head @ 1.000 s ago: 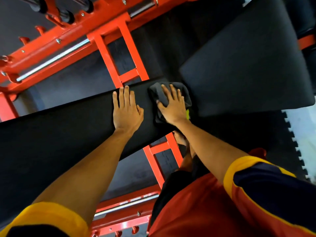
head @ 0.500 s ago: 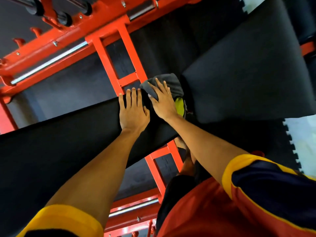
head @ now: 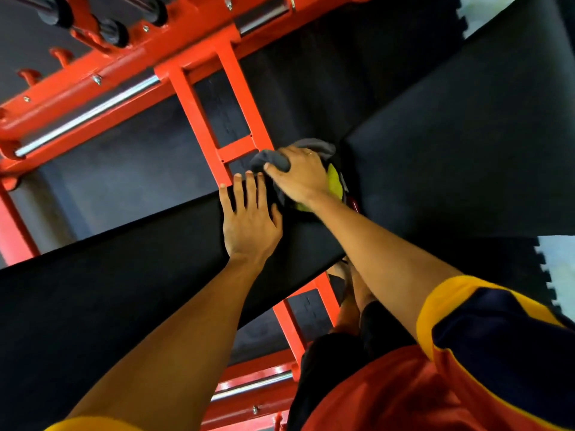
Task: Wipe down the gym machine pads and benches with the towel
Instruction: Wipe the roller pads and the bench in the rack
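Observation:
A long black bench pad (head: 130,275) runs from the lower left up to the middle. A second black pad (head: 466,157) rises to the upper right, with a gap between the two. My left hand (head: 249,219) lies flat on the long pad near its far end, fingers straight. My right hand (head: 300,174) grips a dark grey towel (head: 273,158) at the pad's far end, fingers curled over the edge beside the gap. A yellow-green patch (head: 334,181) shows just under that hand.
The orange-red steel frame (head: 199,119) of the machine runs under and beyond the pads, with chrome guide rods (head: 87,116) and black rollers (head: 115,32) at the upper left. Dark rubber floor mats (head: 497,275) lie below; a pale floor strip (head: 557,269) shows at right.
My right hand has pushed the towel up to the pad's far end and its fingers have curled round it. My left hand has slid a little along the pad after it.

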Action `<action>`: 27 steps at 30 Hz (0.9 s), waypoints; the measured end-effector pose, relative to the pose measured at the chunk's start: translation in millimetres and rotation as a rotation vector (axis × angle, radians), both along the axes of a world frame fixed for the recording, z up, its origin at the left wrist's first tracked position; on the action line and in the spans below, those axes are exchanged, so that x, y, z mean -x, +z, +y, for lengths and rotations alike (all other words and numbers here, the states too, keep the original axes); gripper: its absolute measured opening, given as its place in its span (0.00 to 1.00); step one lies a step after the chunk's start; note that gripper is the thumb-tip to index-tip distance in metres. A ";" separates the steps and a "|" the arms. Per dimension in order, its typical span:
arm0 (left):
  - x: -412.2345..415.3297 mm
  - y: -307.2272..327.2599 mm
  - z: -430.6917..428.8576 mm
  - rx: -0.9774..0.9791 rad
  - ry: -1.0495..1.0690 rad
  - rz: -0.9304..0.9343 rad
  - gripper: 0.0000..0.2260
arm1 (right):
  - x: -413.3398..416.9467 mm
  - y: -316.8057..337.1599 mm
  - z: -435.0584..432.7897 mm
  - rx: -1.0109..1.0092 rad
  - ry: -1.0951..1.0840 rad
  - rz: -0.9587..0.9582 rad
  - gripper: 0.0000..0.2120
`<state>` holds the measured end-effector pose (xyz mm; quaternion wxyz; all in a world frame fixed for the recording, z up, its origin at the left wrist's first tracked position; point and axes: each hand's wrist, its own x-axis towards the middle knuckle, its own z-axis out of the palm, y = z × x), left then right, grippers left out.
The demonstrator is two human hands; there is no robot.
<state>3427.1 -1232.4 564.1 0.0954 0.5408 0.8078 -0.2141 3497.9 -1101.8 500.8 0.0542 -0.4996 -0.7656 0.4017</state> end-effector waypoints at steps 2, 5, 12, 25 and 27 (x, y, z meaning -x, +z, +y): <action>0.6 -1.1 0.4 0.013 -0.013 0.011 0.31 | 4.3 2.6 -15.8 -0.056 0.009 0.090 0.17; -0.3 -1.2 -0.3 -0.013 -0.011 0.009 0.30 | -2.7 -7.7 -7.6 -0.112 -0.039 0.064 0.21; -0.2 0.3 -0.7 -0.020 0.000 0.001 0.30 | -21.0 -28.4 44.5 0.677 -0.538 -0.031 0.30; -1.2 -3.6 -0.7 -0.018 -0.018 0.026 0.30 | -54.5 -31.9 -33.3 0.198 -0.226 -0.038 0.41; -1.5 -2.9 -1.1 -0.014 -0.020 0.036 0.30 | -58.6 -31.9 -12.8 0.430 -0.370 -0.004 0.40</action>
